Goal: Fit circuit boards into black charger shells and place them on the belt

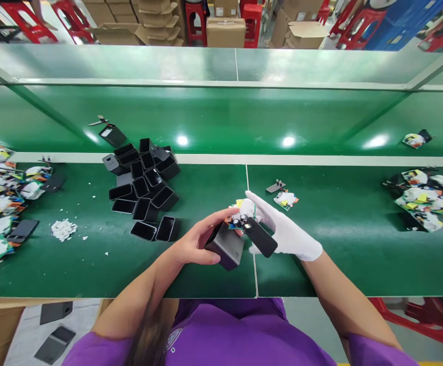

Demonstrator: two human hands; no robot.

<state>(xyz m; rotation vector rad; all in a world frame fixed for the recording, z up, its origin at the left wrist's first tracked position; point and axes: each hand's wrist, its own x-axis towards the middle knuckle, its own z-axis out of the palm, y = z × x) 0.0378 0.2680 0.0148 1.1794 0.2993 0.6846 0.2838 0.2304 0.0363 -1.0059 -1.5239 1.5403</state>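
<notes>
My bare left hand (pixel 202 239) is closed around a black plastic housing (pixel 227 247), held tilted above the green table. In my white-gloved right hand (pixel 282 229) is a circuit board (pixel 240 213) with a white pad and yellow parts, gripped at the housing's open end. A flat black end cap (pixel 260 237) hangs from the board in front of the glove. The board and housing touch or overlap; how far the board sits inside is hidden. Just beyond my right hand lies another circuit board (pixel 286 199) with a grey end cap (pixel 275 186).
A cluster of black housings (pixel 141 208) lies left of centre. Farther left are white scraps (pixel 63 230) and a heap of circuit boards (pixel 0 203). Another board pile (pixel 423 201) sits at right. A raised ledge (pixel 206 159) crosses behind; cartons (pixel 226 31) and red stools stand beyond.
</notes>
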